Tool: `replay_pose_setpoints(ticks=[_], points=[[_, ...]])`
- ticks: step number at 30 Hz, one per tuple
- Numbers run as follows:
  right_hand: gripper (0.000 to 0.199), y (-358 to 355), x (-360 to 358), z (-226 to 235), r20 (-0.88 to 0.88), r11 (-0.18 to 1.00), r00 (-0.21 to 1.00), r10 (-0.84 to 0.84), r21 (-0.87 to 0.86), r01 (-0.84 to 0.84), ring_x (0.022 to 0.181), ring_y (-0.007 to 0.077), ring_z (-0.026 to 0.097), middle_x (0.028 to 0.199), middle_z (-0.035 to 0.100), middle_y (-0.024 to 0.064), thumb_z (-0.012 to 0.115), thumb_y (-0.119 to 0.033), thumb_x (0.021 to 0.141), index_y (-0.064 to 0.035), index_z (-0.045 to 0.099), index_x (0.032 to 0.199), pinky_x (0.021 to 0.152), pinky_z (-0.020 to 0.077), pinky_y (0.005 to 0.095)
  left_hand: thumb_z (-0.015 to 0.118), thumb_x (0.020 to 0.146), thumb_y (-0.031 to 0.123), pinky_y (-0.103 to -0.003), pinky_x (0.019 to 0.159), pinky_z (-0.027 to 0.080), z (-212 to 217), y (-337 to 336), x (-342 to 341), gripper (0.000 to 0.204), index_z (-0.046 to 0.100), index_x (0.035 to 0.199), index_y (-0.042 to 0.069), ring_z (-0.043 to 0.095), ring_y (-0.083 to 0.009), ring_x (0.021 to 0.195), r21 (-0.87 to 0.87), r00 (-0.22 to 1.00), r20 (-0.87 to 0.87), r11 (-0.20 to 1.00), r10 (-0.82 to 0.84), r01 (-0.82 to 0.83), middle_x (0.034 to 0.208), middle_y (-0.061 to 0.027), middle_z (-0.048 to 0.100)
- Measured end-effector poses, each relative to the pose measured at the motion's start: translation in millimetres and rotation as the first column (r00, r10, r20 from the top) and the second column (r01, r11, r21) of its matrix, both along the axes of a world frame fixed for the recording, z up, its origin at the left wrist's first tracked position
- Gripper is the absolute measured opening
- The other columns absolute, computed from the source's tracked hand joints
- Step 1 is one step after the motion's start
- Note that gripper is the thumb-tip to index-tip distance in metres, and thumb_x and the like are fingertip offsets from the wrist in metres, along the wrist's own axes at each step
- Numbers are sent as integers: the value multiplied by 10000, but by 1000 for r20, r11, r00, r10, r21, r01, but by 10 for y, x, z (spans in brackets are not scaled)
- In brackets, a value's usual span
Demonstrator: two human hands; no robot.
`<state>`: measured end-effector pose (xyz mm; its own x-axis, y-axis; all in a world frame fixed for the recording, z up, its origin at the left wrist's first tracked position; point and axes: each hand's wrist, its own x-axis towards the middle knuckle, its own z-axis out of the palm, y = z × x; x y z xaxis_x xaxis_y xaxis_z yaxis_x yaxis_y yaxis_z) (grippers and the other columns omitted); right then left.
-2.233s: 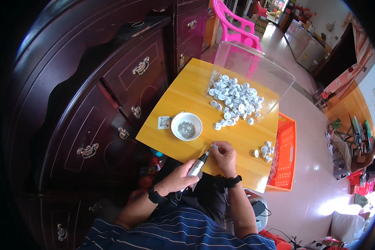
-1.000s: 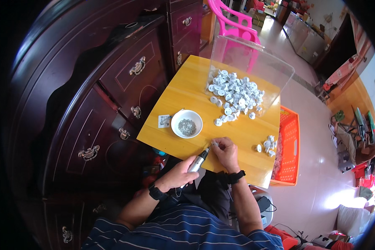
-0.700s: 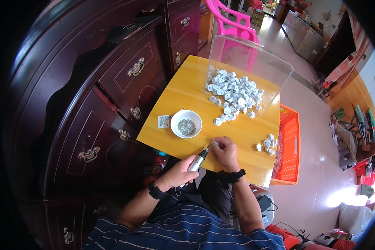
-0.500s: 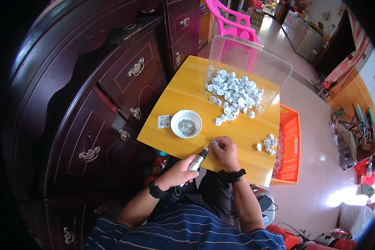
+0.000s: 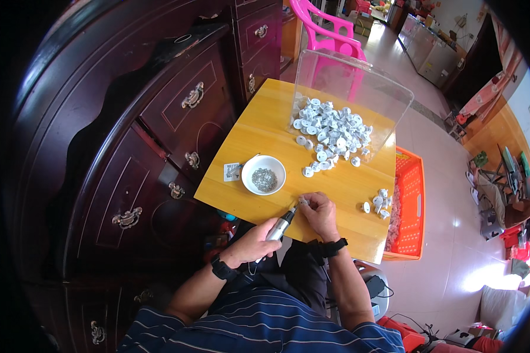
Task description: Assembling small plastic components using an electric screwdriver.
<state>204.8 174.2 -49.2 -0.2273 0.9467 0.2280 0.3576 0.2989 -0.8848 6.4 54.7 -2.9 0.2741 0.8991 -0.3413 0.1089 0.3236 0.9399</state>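
Note:
My left hand (image 5: 254,242) is wrapped round a silver and black electric screwdriver (image 5: 281,225), its tip pointing up and right. At that tip, my right hand (image 5: 320,213) pinches a small white plastic part (image 5: 303,201), mostly covered by the fingers. Both hands are over the near edge of the yellow wooden table (image 5: 235,200). Farther left stands a white bowl (image 5: 248,170) holding many small metal screws (image 5: 264,180). A large heap of white plastic parts (image 5: 335,126) lies at the far side, and a smaller group of the same parts (image 5: 383,203) sits at the right.
A clear plastic bin (image 5: 388,79) rests on its side behind the heap. Against the table's right side is an orange crate (image 5: 415,206) with pale pieces inside. Dark wooden drawers (image 5: 176,117) border the left. A pink chair (image 5: 330,35) stands beyond the table.

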Motion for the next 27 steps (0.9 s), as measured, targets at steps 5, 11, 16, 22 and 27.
replay_pose_setpoints(ticks=[5,11,16,22,27], points=[[176,14,23,-48,13,1000,1000,6,-11,-6,637,137,560,785,636,70,775,-72,817,-22,759,985,613,481,282,636,881,102,-262,567,496,1,16,-2,501,477,1349,13,586,-105,636,-7,1000,14,1000,-1,1,856,-45,578],[152,9,26,-57,-16,992,1000,-15,-126,13,684,78,583,832,687,32,764,-73,858,-14,757,998,649,495,244,637,907,96,-249,592,495,88,16,25,477,472,1344,-1,585,-92,658,-42,998,66,999,8,-6,875,-31,574],[163,24,71,-43,-373,921,928,-17,-368,-131,736,74,606,862,680,-4,740,-97,920,-16,741,1062,660,513,250,656,974,145,-216,640,494,169,-65,-21,599,376,1491,29,584,-66,744,-66,977,214,997,-14,29,952,-7,585],[240,36,215,98,-506,843,861,-48,-483,-236,839,74,619,961,679,-7,689,-86,964,-26,684,1196,766,525,230,656,976,144,-218,648,493,249,-135,-62,617,359,1506,34,578,-68,751,-43,985,174,999,0,8,951,-8,586],[136,30,399,86,-518,883,851,-89,-436,-172,805,80,623,939,664,-2,658,-79,969,-26,667,1094,727,524,236,656,973,134,-222,645,496,183,-146,-35,613,363,1502,31,579,-73,747,-24,986,166,999,-31,36,945,-11,584]])
